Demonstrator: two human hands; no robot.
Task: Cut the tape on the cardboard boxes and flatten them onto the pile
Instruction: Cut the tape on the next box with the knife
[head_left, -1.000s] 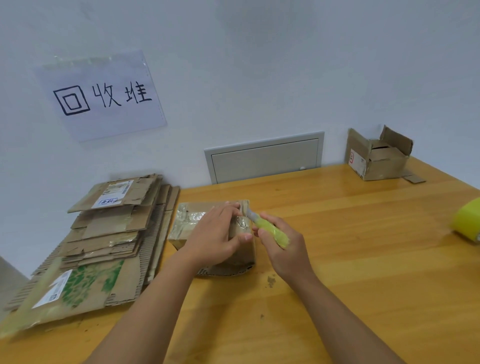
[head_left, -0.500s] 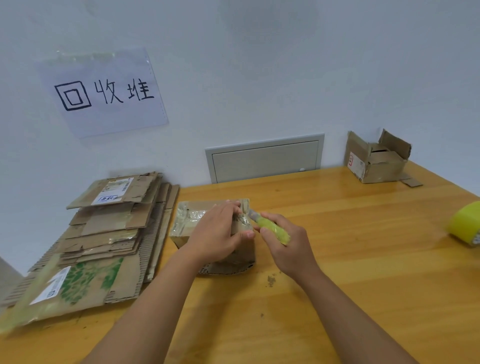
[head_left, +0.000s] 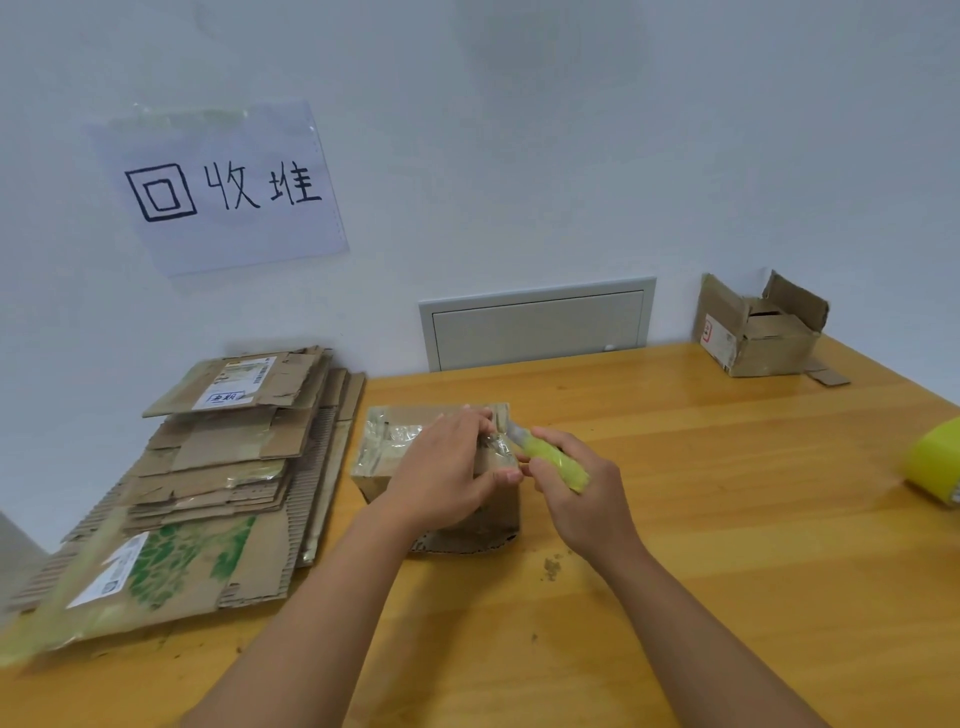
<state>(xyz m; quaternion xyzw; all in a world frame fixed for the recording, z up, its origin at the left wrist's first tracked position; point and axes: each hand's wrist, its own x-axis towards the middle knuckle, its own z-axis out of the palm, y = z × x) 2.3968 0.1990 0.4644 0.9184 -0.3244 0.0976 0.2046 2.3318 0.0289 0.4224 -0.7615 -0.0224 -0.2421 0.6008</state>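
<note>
Knife (head_left: 553, 460) tip behind L hand (head_left: 445, 475), unclear.

A taped box (head_left: 384, 452) is set on the bench (head_left: 727, 545), and everything else is placed relative to it. Just to its left a pile of flattened boxes (head_left: 208, 467) is stacked against the wall. Behind it a wall panel (head_left: 537, 325) is mounted. Far behind and to its right an opened box (head_left: 763, 338) is stood. Well to its right a tape roll (head_left: 935, 462) is laid. On it the left hand (head_left: 441, 478) is rested, and at its right edge a knife (head_left: 550, 460) is held by the right hand (head_left: 587, 499).
</note>
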